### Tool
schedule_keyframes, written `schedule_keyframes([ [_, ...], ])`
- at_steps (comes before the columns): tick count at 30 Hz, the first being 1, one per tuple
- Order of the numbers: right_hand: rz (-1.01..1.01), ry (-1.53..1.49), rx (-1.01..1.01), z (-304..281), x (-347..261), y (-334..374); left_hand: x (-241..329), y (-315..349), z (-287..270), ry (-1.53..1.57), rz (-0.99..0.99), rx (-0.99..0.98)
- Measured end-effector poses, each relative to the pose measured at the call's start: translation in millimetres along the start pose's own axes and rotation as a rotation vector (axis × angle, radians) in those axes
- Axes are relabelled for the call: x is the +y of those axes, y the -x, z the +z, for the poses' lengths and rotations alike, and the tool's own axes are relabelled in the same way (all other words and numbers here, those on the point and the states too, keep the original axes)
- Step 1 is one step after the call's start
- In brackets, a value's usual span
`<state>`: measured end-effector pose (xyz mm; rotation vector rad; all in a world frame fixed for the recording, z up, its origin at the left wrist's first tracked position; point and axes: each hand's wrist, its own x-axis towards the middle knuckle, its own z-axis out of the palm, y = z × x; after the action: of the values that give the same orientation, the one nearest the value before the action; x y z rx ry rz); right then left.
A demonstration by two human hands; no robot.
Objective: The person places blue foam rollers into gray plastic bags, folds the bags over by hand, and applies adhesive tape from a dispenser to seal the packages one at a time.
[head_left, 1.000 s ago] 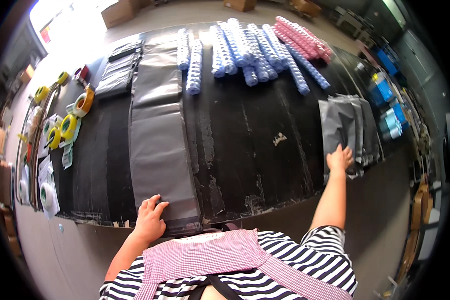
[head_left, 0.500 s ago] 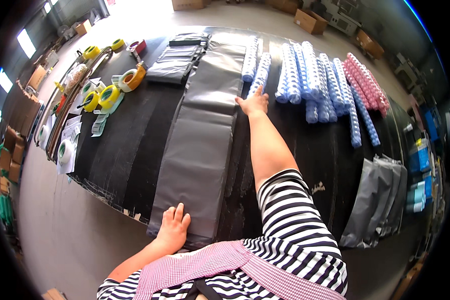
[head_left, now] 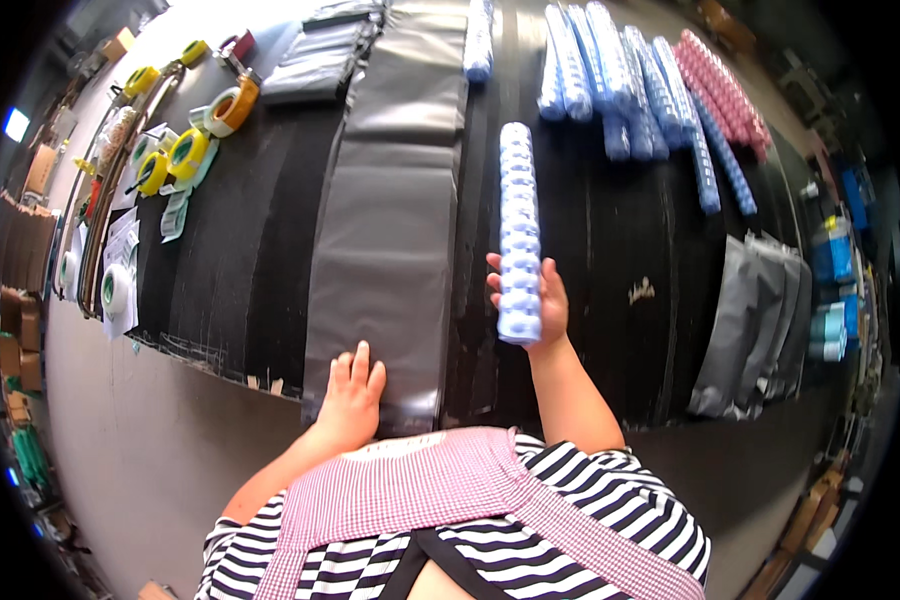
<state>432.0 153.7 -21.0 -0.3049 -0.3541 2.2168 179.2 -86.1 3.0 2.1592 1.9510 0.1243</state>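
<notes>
My right hand (head_left: 554,308) grips a slim blue-and-white patterned roll (head_left: 519,225) near its lower end. The roll stands out lengthwise over the table, to the right of a long dark-grey plastic bag sheet (head_left: 385,240). Flat on the near end of that sheet lies my left hand (head_left: 350,398), fingers stretched out. A second blue-and-white roll (head_left: 479,40) lies beside the sheet's far part. More blue-and-white rolls (head_left: 610,60) are piled at the far right, with pink rolls (head_left: 722,95) next to them.
Folded grey bags (head_left: 320,60) lie at the far left of the sheet. Yellow tape rolls (head_left: 187,155) and an orange tape dispenser (head_left: 232,108) sit along the table's left side. Loose grey bags (head_left: 755,325) hang over the near right edge of the black table (head_left: 240,270).
My right hand has taken the nearer of the two separate blue-and-white rolls and drawn it toward me. The left hand stays on the sheet. The view has tipped downward.
</notes>
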Motion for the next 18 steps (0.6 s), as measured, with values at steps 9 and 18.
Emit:
schedule_keyframes([
  [9, 0.036, 0.128, 0.125, -2.2, 25.8, 55.7, 2.8, -2.4, -9.7, -0.032, -0.037, -0.108],
  [18, -0.055, 0.129, 0.118, 10.8, 41.0, 87.8, -18.0, -1.5, -32.0, -0.054, 0.137, -0.126],
])
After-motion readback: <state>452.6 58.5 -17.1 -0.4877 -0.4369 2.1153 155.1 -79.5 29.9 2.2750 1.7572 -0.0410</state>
